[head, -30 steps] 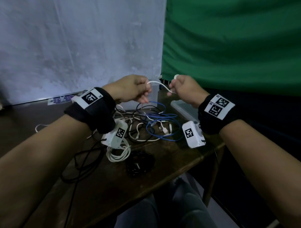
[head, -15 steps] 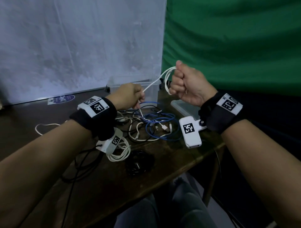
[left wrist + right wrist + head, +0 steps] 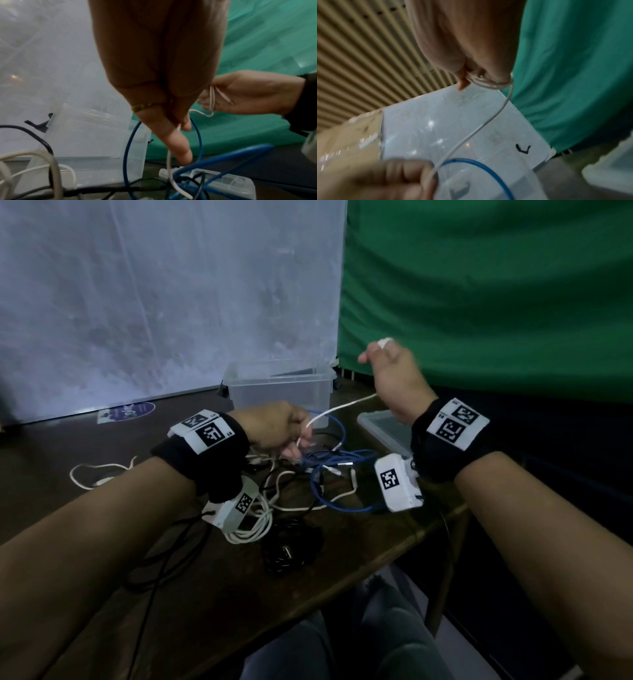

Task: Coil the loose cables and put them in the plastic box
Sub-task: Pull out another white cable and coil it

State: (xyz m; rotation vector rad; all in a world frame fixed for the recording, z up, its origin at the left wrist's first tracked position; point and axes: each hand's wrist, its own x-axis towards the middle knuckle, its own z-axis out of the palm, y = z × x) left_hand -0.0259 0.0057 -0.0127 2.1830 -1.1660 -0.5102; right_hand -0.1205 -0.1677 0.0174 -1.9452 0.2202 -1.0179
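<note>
Your right hand [image 3: 394,378] is raised over the table's [image 3: 212,583] far right corner, in front of the green cloth [image 3: 496,285]. Several turns of the white cable [image 3: 342,407] are wound round its fingers [image 3: 205,100], and a white end sticks up at the top of the hand. The fingers look loosely curled round the turns, though the wrist view is blurred, so how tight that hold is cannot be told for sure.

From there the cable runs down and left to your left hand [image 3: 274,428], which pinches it between thumb and fingertips, low over the tangle. Below the pinch the cable drops into the blue cable [image 3: 329,474] loops on the table.

The plastic box [image 3: 277,395] stands just beyond your left hand, at the far edge against the white sheet [image 3: 164,296]. Its lid [image 3: 383,426] lies to the right, under your right wrist.

Nearer you lie a coiled white bundle [image 3: 250,529] and a black coil [image 3: 291,549]; a thin white loop [image 3: 96,474] sits at far left.
</note>
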